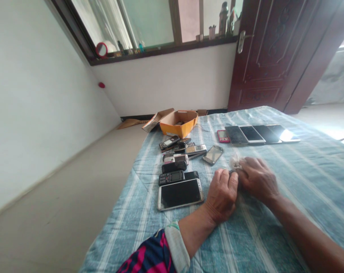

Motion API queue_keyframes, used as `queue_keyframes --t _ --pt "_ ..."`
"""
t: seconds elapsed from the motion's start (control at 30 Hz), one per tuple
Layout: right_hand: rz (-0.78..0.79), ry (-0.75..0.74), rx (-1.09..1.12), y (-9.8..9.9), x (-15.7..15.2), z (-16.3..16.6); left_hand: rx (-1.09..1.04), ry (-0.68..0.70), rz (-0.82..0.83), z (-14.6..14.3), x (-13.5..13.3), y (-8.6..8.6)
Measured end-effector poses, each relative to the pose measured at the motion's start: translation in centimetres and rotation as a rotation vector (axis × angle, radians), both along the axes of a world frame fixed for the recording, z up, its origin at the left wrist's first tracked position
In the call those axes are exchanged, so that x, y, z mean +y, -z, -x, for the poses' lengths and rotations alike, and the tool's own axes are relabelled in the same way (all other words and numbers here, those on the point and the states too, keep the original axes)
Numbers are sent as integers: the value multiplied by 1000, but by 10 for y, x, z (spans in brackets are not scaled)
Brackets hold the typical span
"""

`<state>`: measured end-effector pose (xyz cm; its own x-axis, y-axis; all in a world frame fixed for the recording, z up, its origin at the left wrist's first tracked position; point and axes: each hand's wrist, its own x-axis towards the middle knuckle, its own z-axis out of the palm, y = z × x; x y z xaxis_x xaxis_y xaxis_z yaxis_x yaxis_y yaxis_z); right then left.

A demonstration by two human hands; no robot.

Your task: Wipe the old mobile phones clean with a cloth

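My left hand (pixel 222 195) is closed, its fingers curled around a small dark thing that is mostly hidden. Right against it, my right hand (pixel 258 180) pinches a crumpled, whitish wad (pixel 235 161), blurred and perhaps thin plastic or cloth. To the left of my hands lies a large white smartphone (pixel 180 194), screen up. Above that are a black keypad phone (pixel 172 177) and a dark phone (pixel 174 166). A silver-edged phone (pixel 213 154) lies just beyond my fingers.
Several older phones (pixel 196 149) lie piled before an open orange cardboard box (pixel 179 127). At the right back, several flat smartphones (pixel 252 134) form a row beside a small red phone (pixel 223 136). All rest on a blue striped cloth (pixel 311 189) whose left edge drops to the floor.
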<state>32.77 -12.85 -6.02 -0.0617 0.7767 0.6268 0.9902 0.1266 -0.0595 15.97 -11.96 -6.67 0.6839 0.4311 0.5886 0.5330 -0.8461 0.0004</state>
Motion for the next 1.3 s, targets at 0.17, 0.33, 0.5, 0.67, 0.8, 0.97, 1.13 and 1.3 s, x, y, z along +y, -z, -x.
queue_keyframes --t 0.17,0.33,0.5,0.67,0.8,0.97,1.13,1.3 --pt "-71 -216 109 5 -2 4 -50 -4 -37 -3 3 4" --pt "-53 -310 171 11 -2 5 -81 -18 -80 -3 4 6" --pt "-49 -216 138 15 2 -1 -71 29 -65 -1 4 3" --pt "-83 -142 72 16 8 -13 -36 35 -49 -1 3 0" --pt "-60 0 63 17 9 -21 -4 25 -46 -1 1 -2" --pt "2 174 90 22 11 -32 45 0 -32 0 0 -3" --pt "-28 280 149 28 14 -45 50 16 -70 1 0 -5" --pt "-190 57 138 19 8 -28 43 6 -69 -1 -1 -5"
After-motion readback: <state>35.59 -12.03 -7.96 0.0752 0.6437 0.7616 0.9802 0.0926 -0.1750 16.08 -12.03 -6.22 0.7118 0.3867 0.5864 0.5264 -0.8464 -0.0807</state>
